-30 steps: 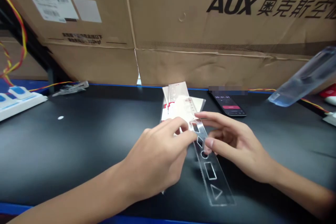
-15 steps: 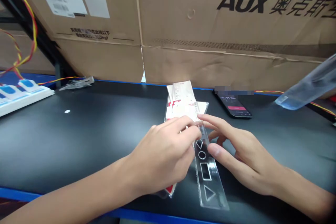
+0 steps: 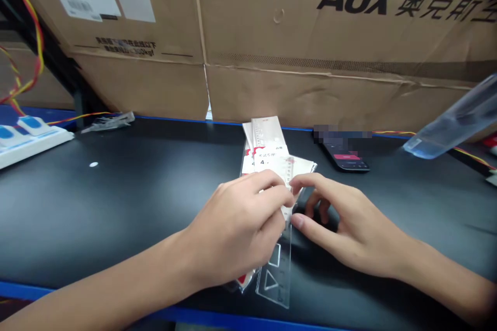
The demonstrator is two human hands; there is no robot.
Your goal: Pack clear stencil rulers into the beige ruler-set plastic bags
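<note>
Head view showed the left hand (image 3: 240, 227) pinching the packet (image 3: 267, 147), the right hand (image 3: 345, 222) nipping the clear ruler (image 3: 274, 276) just beside it (long axis running nearward under the left palm) on the worktop (image 3: 116, 207)

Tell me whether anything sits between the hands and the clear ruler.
Nothing visible does. The right hand pinches the clear ruler at its upper end, and the left hand, gripping the packet, lies over the ruler's middle. Only its lower end shows.
</note>
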